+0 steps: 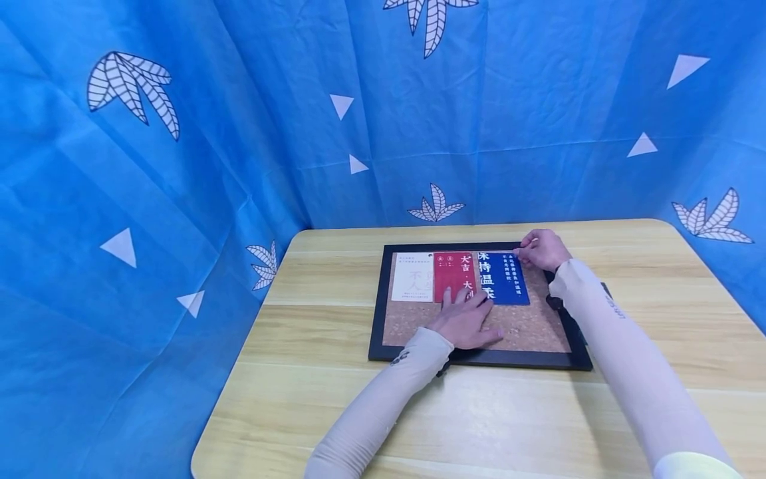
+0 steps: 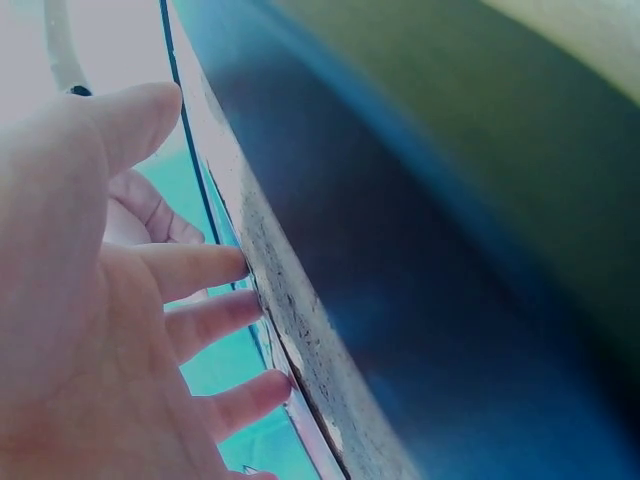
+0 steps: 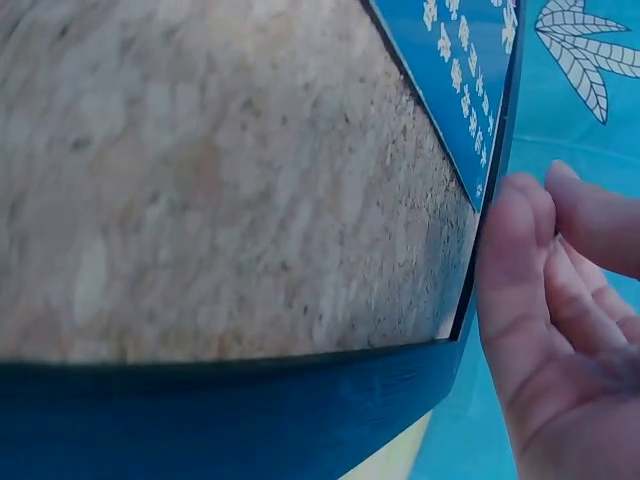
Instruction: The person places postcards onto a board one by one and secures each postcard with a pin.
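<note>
A cork board (image 1: 413, 329) in a black frame lies on the table. Along its upper part sit a white card (image 1: 411, 286), a red card (image 1: 451, 273) and a blue card (image 1: 509, 279), side by side with printed characters. My left hand (image 1: 467, 324) rests on the board with fingers spread, fingertips at the lower edges of the red and blue cards. At the blue card's top right corner is my right hand (image 1: 543, 249). In the right wrist view, its thumb and curled forefinger pinch around a small dark speck (image 3: 557, 233), too small to identify.
The board lies on a pale wooden table (image 1: 299, 319) with rounded corners. A blue curtain (image 1: 383, 120) with leaf and triangle prints hangs behind and to the left. A dark object (image 1: 606, 289) partly shows beneath the right forearm, beside the frame.
</note>
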Demonstrator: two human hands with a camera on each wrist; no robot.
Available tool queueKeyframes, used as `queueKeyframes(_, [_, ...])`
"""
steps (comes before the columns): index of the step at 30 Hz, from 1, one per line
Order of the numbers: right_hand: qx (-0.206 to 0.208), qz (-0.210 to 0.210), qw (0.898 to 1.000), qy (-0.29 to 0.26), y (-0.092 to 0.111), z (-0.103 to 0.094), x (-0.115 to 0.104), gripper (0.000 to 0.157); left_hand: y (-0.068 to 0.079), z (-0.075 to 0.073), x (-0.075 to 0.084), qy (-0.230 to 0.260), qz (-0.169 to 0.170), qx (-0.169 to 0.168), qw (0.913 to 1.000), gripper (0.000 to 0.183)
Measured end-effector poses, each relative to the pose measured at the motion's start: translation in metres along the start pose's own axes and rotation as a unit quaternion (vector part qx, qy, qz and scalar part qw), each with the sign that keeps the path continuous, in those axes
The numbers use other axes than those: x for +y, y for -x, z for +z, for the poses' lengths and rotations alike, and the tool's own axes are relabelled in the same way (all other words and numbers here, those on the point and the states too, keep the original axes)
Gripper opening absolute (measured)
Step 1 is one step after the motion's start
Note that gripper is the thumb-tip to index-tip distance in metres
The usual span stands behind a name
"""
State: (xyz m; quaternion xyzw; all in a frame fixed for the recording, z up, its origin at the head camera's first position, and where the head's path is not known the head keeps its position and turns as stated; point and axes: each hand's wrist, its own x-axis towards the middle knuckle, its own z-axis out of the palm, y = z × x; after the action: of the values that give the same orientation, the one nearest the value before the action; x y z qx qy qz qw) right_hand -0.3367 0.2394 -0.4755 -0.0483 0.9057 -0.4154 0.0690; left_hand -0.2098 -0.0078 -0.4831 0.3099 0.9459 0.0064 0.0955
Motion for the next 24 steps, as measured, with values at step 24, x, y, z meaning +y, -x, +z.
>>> queueKeyframes(24, [0.002,0.027,0.998,-0.056,-0.0015,0.0001,0.0080,0.030,0.0006,0.0025,0.0005,0.003,0.002,0.006,1.0000,0.073])
